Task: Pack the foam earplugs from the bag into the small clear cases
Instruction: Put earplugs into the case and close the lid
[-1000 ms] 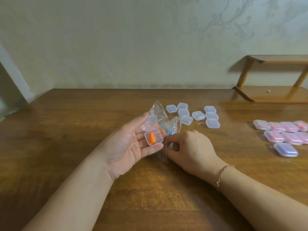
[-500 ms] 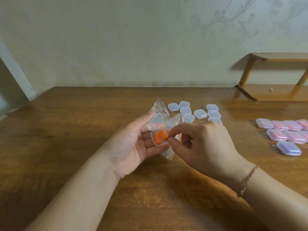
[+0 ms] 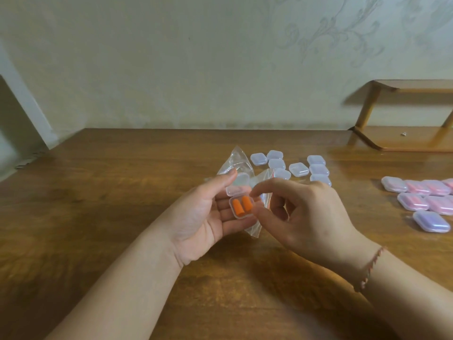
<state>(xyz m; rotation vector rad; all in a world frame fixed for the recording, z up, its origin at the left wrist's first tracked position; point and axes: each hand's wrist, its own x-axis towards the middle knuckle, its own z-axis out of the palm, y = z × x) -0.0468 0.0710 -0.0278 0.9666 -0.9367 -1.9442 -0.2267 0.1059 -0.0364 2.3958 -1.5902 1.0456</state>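
Since a second ago, a second orange earplug (image 3: 246, 203) has joined the first orange earplug (image 3: 237, 208) in the open clear case (image 3: 241, 207), and the right hand (image 3: 304, 217) has come up from the table. Palm up, the left hand (image 3: 206, 222) cradles the case on loosely extended fingers, lid flipped back, while the right hand's thumb and forefinger hover curled at its right edge, holding nothing that I can see. Behind them lies the crumpled bag (image 3: 236, 163), with empty cases (image 3: 297, 169) beyond and filled pink cases (image 3: 427, 195) far right on the wooden table (image 3: 110, 192).
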